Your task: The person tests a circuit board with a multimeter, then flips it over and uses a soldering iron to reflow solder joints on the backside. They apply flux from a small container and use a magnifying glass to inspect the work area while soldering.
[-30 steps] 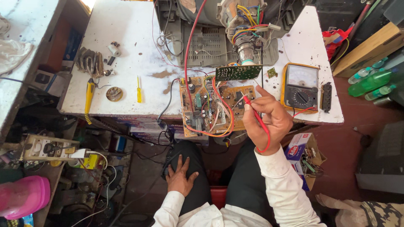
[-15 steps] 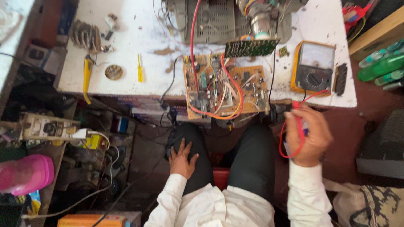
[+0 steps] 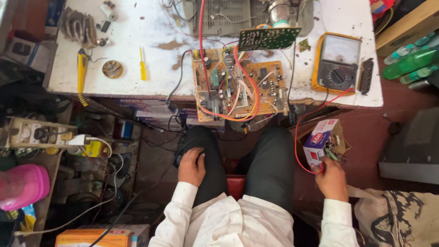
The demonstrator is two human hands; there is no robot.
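Right hand [image 3: 331,179]: lowered beside the right thigh, fingers closed around the red wire [image 3: 305,120] and, by the look of it, the probe at its end; probe itself hidden in the grip. Held low, apparently to keep the tip off the live parts.

Red wire: ran up and ahead of that hand to the yellow meter [image 3: 337,64], kept at the bench edge with dial facing up, readable from the seat.

Small open box [image 3: 325,139]: just ahead of the right hand, touching or nearly so; cannot tell which. Bits of parts inside, within easy reach.

Left hand [image 3: 192,167]: flat on the left thigh, fingers loosely spread, nothing held.

Circuit board [image 3: 238,87]: ahead of both hands, overhanging the white bench [image 3: 160,27], wires looped across it.

Yellow screwdriver [image 3: 143,71]: ahead and left of the left hand, well apart.
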